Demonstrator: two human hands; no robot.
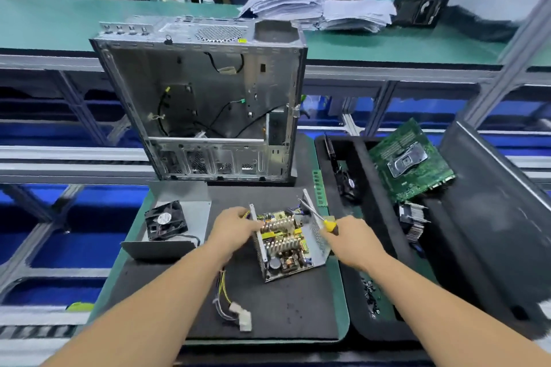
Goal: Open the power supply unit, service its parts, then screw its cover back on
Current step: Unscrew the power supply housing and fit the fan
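On the dark mat (286,310) nearest the person, a bundle of wires with white connectors (238,314) trails out from the open power supply unit (287,244), which sits at the mat's middle with its circuit board and heat sinks exposed. The left hand (231,228) grips the unit's left wall, fingers curled over the edge. The right hand (347,240) is closed around the yellow-and-black handle of a screwdriver (319,216), whose shaft slants up and left over the unit's far right corner. To the left lies the grey cover (179,226) with a black fan (165,219) on it. A black tray (384,328) to the right holds small dark screws (371,296), a heat sink (413,220) and a green motherboard (410,158). Behind the mat stands an emptied computer case (205,98), and farther back paper stacks (316,7) rest on a green shelf.
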